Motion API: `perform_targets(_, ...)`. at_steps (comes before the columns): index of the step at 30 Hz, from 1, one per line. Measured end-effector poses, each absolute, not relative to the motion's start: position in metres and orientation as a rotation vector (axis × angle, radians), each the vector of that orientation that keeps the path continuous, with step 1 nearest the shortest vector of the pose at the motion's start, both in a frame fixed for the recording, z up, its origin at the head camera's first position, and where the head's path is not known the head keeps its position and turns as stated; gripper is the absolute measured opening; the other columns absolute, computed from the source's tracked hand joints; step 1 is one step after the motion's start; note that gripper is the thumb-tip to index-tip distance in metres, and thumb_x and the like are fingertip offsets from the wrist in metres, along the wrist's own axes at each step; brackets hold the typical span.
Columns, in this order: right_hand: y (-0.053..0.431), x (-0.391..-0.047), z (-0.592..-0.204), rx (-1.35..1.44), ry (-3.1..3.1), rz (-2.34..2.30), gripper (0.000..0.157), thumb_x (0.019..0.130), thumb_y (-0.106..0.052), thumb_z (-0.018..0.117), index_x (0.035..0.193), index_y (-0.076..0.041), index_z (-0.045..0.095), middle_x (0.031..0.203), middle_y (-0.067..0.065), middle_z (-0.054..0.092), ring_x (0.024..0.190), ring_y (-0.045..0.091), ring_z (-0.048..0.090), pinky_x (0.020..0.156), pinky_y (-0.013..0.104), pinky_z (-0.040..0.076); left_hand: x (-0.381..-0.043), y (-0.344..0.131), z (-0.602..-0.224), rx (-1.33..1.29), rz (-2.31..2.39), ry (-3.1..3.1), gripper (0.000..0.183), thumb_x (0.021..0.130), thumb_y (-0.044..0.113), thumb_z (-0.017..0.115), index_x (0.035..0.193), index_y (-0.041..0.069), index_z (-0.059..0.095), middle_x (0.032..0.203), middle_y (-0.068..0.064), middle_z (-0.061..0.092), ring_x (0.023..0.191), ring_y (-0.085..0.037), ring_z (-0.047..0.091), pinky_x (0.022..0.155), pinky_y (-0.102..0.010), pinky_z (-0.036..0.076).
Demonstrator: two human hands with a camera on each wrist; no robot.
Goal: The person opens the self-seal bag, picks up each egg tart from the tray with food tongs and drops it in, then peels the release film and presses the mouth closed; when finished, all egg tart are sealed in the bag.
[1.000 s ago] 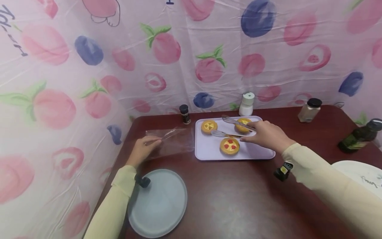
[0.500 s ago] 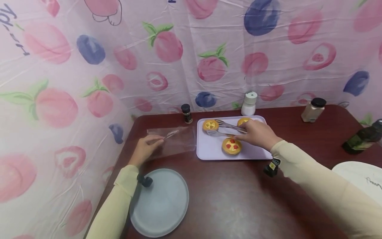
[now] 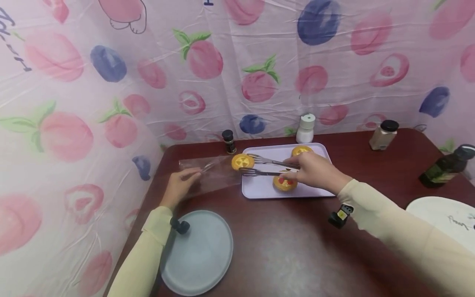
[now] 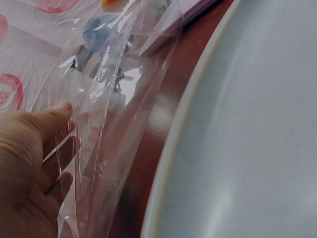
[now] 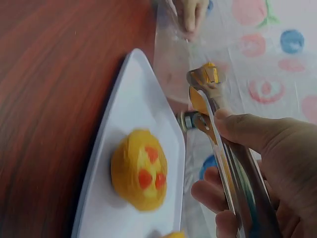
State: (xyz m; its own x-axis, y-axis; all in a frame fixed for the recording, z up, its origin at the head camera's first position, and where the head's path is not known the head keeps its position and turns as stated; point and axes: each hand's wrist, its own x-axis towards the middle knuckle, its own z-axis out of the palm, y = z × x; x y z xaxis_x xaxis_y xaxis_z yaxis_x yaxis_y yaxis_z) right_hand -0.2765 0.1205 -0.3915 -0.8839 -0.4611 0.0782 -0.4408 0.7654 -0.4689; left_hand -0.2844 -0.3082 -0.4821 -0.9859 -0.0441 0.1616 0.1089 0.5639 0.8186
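In the head view, my left hand (image 3: pixel 178 186) pinches the edge of a clear plastic bag (image 3: pixel 219 177). The left wrist view shows the bag (image 4: pixel 111 129) spread out from the thumb and fingers. My right hand (image 3: pixel 320 172) grips metal food tongs (image 3: pixel 273 162). Between the tongs' tips is a tart with a yellow topping (image 3: pixel 243 163), over the tray's left edge, close to the bag's right side. A tart with red spots (image 3: pixel 285 185) sits on the lilac tray (image 3: pixel 256 192), partly behind the tongs and thumb. Another yellow tart (image 3: pixel 301 150) lies behind the right hand.
A grey plate (image 3: pixel 198 253) lies before the left forearm. Behind the tray stand a small black-capped jar (image 3: pixel 229 142) and a white shaker (image 3: pixel 306 129). Farther right are a square jar (image 3: pixel 384 136), a dark bottle (image 3: pixel 445 169) and a white plate (image 3: pixel 441 216).
The tongs have moved left from above the tray, closed around the yellow tart at its left and carried it towards the bag. The left hand stays at the bag.
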Motion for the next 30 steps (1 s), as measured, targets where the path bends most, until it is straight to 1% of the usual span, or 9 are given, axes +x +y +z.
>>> perform_targets(5,0.103,-0.278,-0.396,-0.804,2.868,-0.724,0.051,0.078,-0.048,0.076,0.111,-0.009,0.072,0.073,-0.004,0.071,0.058,0.007,0.050,0.052,0.024,0.042,-0.283,-0.308,-0.484,-0.053,-1.438,-2.637,0.025,0.083,0.044,0.071,0.106,0.035,0.072,0.111,0.009,0.072,0.111,-0.007,0.063,0.098,-0.031,0.051)
perform_targets(10,0.089,-0.282,-0.397,-0.844,2.813,-0.729,0.047,0.077,-0.044,0.077,0.108,-0.008,0.073,0.076,-0.004,0.072,0.057,0.007,0.050,0.054,0.024,0.044,-0.282,-0.308,-0.484,-0.150,-1.445,-2.621,0.024,0.084,0.042,0.071,0.107,0.033,0.073,0.120,0.010,0.068,0.121,-0.007,0.057,0.103,-0.033,0.047)
perform_targets(14,0.076,-0.284,-0.396,-0.844,2.825,-0.719,0.044,0.076,-0.044,0.078,0.105,-0.012,0.075,0.082,-0.003,0.073,0.059,0.009,0.052,0.056,0.026,0.048,-0.280,-0.309,-0.480,-0.206,-1.412,-2.635,0.028,0.085,0.042,0.070,0.108,0.027,0.073,0.141,0.005,0.054,0.139,-0.016,0.041,0.113,-0.044,0.037)
perform_targets(17,0.065,-0.285,-0.396,-0.837,2.835,-0.699,0.046,0.075,-0.048,0.078,0.105,-0.014,0.075,0.085,-0.002,0.074,0.061,0.009,0.053,0.058,0.026,0.048,-0.274,-0.308,-0.471,-0.197,-1.417,-2.645,0.028,0.086,0.039,0.070,0.107,0.020,0.073,0.149,-0.005,0.045,0.144,-0.026,0.031,0.115,-0.052,0.031)
perform_targets(19,0.059,-0.286,-0.396,-0.825,2.822,-0.698,0.047,0.075,-0.051,0.077,0.105,-0.015,0.075,0.085,-0.003,0.074,0.060,0.009,0.053,0.057,0.026,0.048,-0.270,-0.307,-0.465,-0.195,-1.432,-2.651,0.027,0.087,0.034,0.070,0.108,0.016,0.073,0.150,-0.009,0.042,0.145,-0.030,0.029,0.115,-0.056,0.029)
perform_targets(21,0.054,-0.287,-0.396,-0.820,2.804,-0.709,0.047,0.075,-0.051,0.077,0.105,-0.015,0.075,0.084,-0.003,0.074,0.060,0.010,0.053,0.055,0.026,0.047,-0.268,-0.307,-0.461,-0.196,-1.449,-2.659,0.026,0.088,0.031,0.070,0.108,0.014,0.073,0.149,-0.010,0.044,0.144,-0.032,0.031,0.109,-0.056,0.037)
perform_targets(23,0.049,-0.288,-0.397,-0.816,2.797,-0.715,0.045,0.075,-0.050,0.077,0.104,-0.016,0.075,0.081,-0.005,0.073,0.059,0.011,0.053,0.054,0.027,0.045,-0.267,-0.308,-0.462,-0.209,-1.437,-2.685,0.026,0.088,0.033,0.069,0.108,0.016,0.072,0.149,-0.006,0.045,0.144,-0.030,0.032,0.107,-0.053,0.041)
perform_targets(26,0.045,-0.290,-0.399,-0.825,2.783,-0.718,0.040,0.075,-0.047,0.077,0.102,-0.017,0.076,0.078,-0.006,0.071,0.059,0.013,0.051,0.053,0.028,0.044,-0.273,-0.312,-0.472,-0.234,-1.423,-2.702,0.025,0.087,0.040,0.069,0.106,0.025,0.072,0.147,0.004,0.048,0.143,-0.023,0.034,0.107,-0.048,0.042)
perform_targets(30,0.041,-0.292,-0.401,-0.835,2.797,-0.687,0.037,0.076,-0.048,0.077,0.100,-0.021,0.076,0.077,-0.007,0.070,0.061,0.014,0.052,0.055,0.030,0.044,-0.282,-0.316,-0.485,-0.278,-1.392,-2.709,0.024,0.085,0.048,0.068,0.103,0.033,0.072,0.146,0.013,0.047,0.143,-0.020,0.033,0.115,-0.050,0.031)
